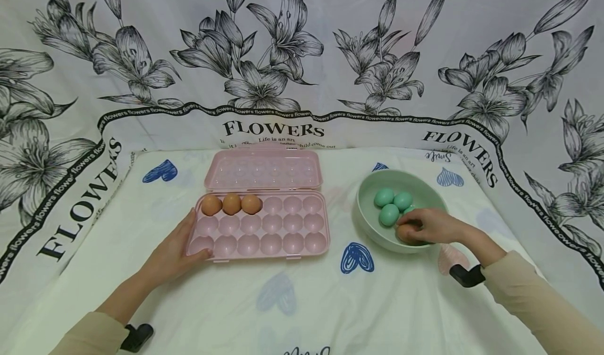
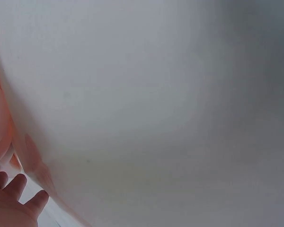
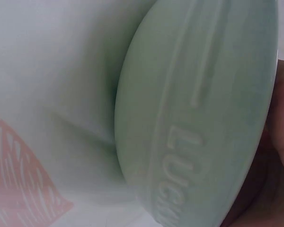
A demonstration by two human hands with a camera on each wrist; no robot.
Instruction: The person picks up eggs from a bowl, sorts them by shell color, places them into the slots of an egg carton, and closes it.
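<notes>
A pink egg carton (image 1: 271,247) lies with its lid (image 1: 264,170) folded back. Three brown eggs (image 1: 232,204) fill the left end of its back row. My left hand (image 1: 172,253) grips the carton's left end, fingers along the side and thumb over the front corner; the left wrist view catches only part of the hand. To the right, my right hand (image 1: 434,226) reaches into a pale green bowl (image 1: 370,226). Its fingers pinch a brown egg (image 1: 407,234), partly hidden beneath them. Several green eggs (image 1: 389,215) sit beside it in the bowl.
White cloth (image 1: 306,302) with printed hearts covers the table. Behind and at the sides hangs a flower-printed fabric (image 1: 273,72). The bowl's raised rim lies close under my right wrist, and in the right wrist view its wall (image 3: 199,94) blocks most of the hand.
</notes>
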